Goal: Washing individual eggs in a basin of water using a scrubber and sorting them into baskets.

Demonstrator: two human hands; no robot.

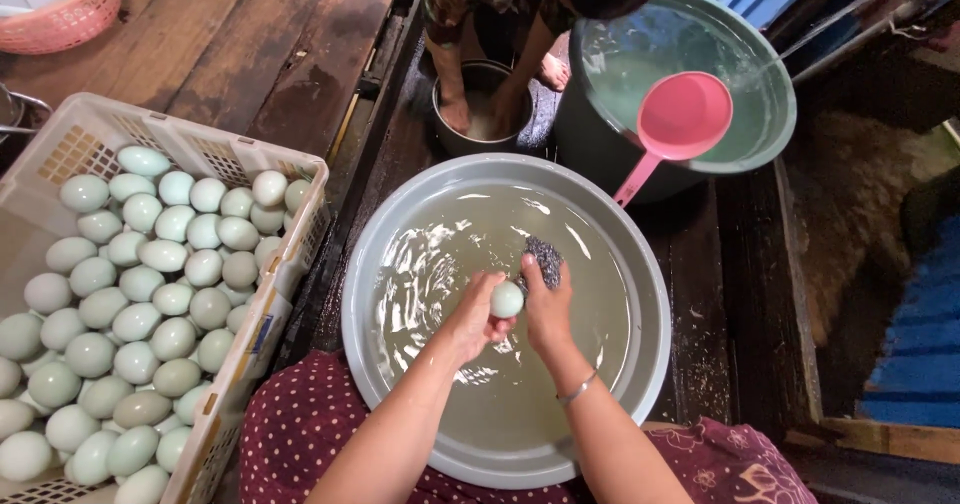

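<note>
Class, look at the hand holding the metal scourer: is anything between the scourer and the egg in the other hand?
Nothing visible. The left hand holds the egg over the water in the grey basin; the right hand presses the scourer right beside it.

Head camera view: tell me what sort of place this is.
Probably a small egg-washing spot, outdoors or semi-open. A crate of pale green eggs sits beside a basin of water, where the left hand holds an egg and the right hand a scourer.
</note>
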